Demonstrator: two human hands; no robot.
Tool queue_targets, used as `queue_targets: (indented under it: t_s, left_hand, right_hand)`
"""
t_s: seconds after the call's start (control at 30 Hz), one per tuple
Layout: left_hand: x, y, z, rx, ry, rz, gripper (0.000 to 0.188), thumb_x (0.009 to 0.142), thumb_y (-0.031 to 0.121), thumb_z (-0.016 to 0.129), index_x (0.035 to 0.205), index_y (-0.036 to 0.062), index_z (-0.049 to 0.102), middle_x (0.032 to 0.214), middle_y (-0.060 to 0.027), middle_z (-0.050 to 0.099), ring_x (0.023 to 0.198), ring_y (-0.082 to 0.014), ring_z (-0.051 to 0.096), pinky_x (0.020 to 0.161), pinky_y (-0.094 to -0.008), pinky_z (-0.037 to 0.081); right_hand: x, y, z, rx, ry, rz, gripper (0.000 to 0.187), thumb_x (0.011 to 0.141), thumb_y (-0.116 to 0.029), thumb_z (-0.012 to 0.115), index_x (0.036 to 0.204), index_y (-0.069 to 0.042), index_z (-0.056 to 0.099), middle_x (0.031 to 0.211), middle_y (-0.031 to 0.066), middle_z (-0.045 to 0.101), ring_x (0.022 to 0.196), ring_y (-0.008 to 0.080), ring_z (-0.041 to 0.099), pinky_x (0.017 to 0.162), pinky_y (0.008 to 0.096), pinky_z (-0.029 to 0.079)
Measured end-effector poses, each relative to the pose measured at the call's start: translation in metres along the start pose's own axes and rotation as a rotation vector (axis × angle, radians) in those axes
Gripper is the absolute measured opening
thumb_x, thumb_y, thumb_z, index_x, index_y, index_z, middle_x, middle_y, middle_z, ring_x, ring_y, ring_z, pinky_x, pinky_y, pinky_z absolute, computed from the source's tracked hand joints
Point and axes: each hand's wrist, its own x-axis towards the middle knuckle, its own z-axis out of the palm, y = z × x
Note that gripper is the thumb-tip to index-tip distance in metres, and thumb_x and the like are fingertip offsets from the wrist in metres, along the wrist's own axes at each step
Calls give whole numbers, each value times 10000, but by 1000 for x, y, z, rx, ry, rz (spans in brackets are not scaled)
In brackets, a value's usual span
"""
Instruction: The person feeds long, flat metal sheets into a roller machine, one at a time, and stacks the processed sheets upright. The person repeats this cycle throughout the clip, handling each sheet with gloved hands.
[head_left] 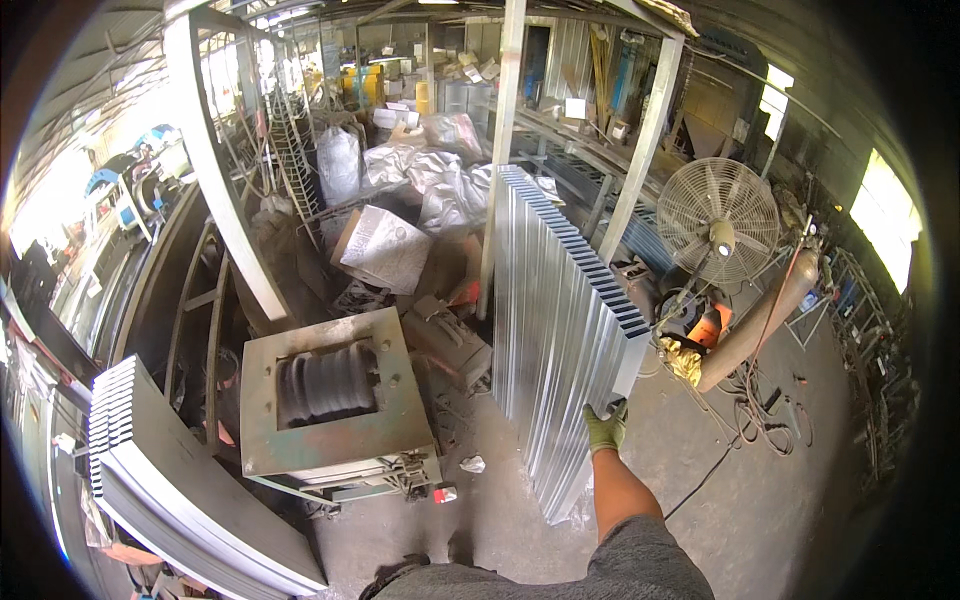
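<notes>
My right hand (606, 428), in a green work glove, is at the near edge of a tall silver ribbed metal panel block (545, 335). The thumb lies toward the ribbed face and the fingers toward the narrow end, so the hand grips that edge. The block stands upright on the floor, its top showing a row of dark slots. My right forearm (622, 490) reaches up to it from the lower edge. My left hand is out of view.
A heavy metal machine (335, 440) with a ribbed roller stands left of centre. Another slotted metal block (200, 500) is at lower left. To the right are a large fan (718, 222), a gas cylinder (765, 320) and loose hoses (765, 415). Posts and wrapped sacks (440, 185) stand behind.
</notes>
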Motion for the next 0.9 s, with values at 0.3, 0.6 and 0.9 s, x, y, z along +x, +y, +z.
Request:
queue_targets:
  t_s: [0.3,0.6,0.9]
  left_hand:
    - [-15,23,29,311,-70,-76,913,961,420,877,1584,-98,455,1579,-272,577,1445,-354,553,1199,-449,464]
    - [-57,11,21,350,-60,15,847,916,515,897,1402,-109,592,1345,-241,706,1234,-322,652,1027,-457,543]
    - [-43,-9,68,248,-128,-16,799,951,443,883,1453,-102,584,1397,-230,701,1260,-305,646,1087,-441,533]
  right_hand:
    - [7,13,-12,-133,35,-76,1169,774,-555,932,1656,-13,390,1516,252,620,1365,447,625,1099,517,542]
    - [28,-2,-29,-275,-166,10,1134,792,-719,833,1596,-1,480,1464,252,674,1284,452,684,1074,525,563]
    - [-31,-21,-108,-136,-165,-148,905,803,-524,910,1474,-19,573,1333,239,723,1213,438,703,1033,525,571]
